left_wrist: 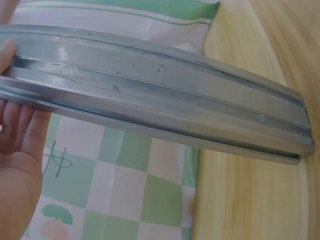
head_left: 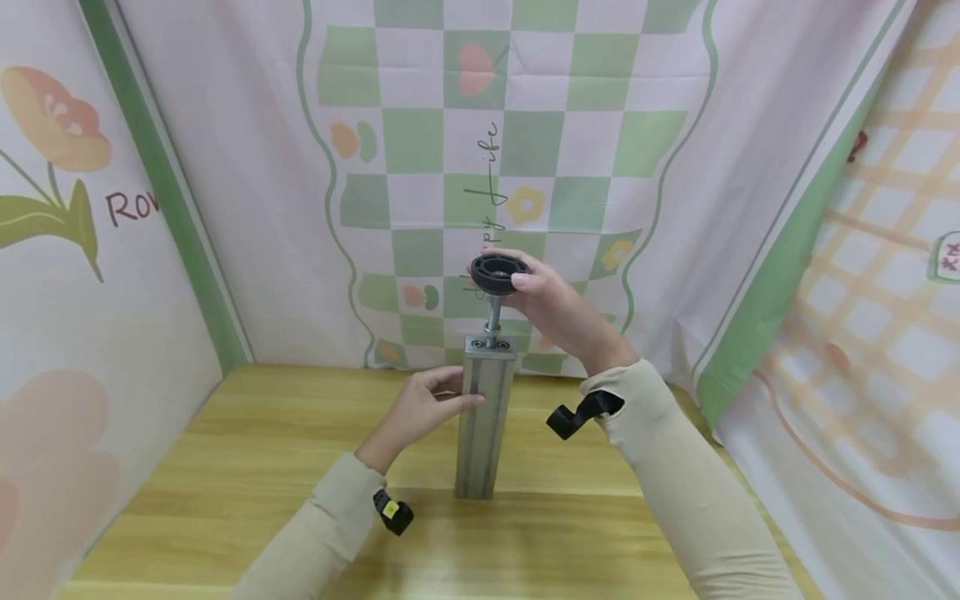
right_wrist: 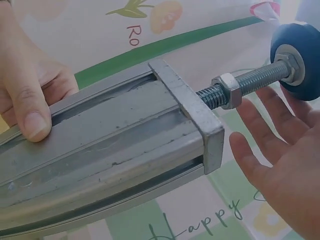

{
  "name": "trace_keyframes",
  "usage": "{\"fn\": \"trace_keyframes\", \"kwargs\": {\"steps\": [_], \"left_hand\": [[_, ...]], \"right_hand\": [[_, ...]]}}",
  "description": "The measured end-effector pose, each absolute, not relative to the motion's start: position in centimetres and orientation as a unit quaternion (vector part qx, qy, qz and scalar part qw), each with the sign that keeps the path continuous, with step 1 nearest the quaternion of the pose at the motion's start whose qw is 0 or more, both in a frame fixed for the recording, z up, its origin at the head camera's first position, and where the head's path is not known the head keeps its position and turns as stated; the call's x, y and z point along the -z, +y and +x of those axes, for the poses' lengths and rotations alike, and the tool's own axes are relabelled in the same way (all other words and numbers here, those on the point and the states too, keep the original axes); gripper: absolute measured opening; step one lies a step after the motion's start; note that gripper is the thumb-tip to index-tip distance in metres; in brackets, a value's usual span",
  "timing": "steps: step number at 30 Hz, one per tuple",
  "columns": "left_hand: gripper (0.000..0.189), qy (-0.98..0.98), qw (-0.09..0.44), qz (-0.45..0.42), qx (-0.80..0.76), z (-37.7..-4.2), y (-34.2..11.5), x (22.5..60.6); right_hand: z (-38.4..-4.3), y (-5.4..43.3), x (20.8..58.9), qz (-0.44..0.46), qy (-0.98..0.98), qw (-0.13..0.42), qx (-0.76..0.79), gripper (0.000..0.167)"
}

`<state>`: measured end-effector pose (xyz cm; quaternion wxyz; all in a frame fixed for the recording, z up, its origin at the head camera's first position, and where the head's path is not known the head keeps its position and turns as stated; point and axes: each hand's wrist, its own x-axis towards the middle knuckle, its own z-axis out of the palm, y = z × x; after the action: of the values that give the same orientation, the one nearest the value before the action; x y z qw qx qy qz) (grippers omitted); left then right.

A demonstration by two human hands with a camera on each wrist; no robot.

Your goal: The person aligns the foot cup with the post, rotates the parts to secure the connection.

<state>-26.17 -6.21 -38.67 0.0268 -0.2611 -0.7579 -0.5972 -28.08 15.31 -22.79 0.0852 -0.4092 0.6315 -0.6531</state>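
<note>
An aluminium profile (head_left: 482,433) stands upright on the wooden table, with a metal end plate (right_wrist: 186,97) on its top. From that plate rises a threaded levelling foot (head_left: 493,317), its round black base (head_left: 489,287) uppermost. A hex nut (right_wrist: 230,91) sits on the thread, a little above the plate. My left hand (head_left: 412,410) grips the profile on its upper part, thumb on the near face, fingers partly hidden behind. Up at the base, my right hand (head_left: 558,312) holds the rim, thumb on the near side; its other fingers are partly hidden.
Wooden table (head_left: 300,433) lies under the profile. A patterned curtain (head_left: 420,208) hangs close behind it, with more cloth (head_left: 847,400) on the right and a flowered panel (head_left: 97,333) on the left. Black straps (head_left: 573,421) hang from both wrists.
</note>
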Motion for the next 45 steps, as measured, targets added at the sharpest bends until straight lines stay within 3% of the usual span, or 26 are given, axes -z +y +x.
{"fn": "trace_keyframes", "kwargs": {"steps": [9,23,27,30,33,37,40,45], "left_hand": [[0.025,-0.755,0.03,-0.268,0.598,-26.1,-6.2,38.6],[0.026,-0.752,0.024,-0.267,0.602,-26.1,-6.2,38.6],[0.027,-0.751,0.025,-0.27,0.602,-26.1,-6.2,38.6],[0.027,-0.751,0.023,-0.271,0.602,-26.1,-6.2,38.6],[0.028,-0.752,0.018,-0.267,0.602,-26.0,-6.2,38.6],[0.032,-0.753,0.021,-0.261,0.603,-26.0,-6.2,38.6],[0.032,-0.755,0.024,-0.26,0.602,-26.1,-6.2,38.6],[0.029,-0.756,0.02,-0.259,0.6,-26.0,-6.2,38.6]], "right_hand": [[-27.2,14.7,23.0,-0.355,0.692,0.011,0.628,0.055],[-26.3,14.0,22.8,-0.283,0.725,-0.025,0.627,0.054],[-26.4,13.8,22.8,-0.287,0.715,-0.032,0.637,0.062],[-26.5,14.0,22.9,-0.31,0.716,-0.038,0.625,0.079],[-26.9,14.1,22.9,-0.344,0.699,-0.023,0.627,0.097],[-27.6,14.3,22.9,-0.371,0.642,0.043,0.67,0.112],[-28.0,14.4,23.0,-0.379,0.616,0.084,0.686,0.113],[-28.0,14.8,23.4,-0.41,0.603,0.11,0.676,0.099]]}}
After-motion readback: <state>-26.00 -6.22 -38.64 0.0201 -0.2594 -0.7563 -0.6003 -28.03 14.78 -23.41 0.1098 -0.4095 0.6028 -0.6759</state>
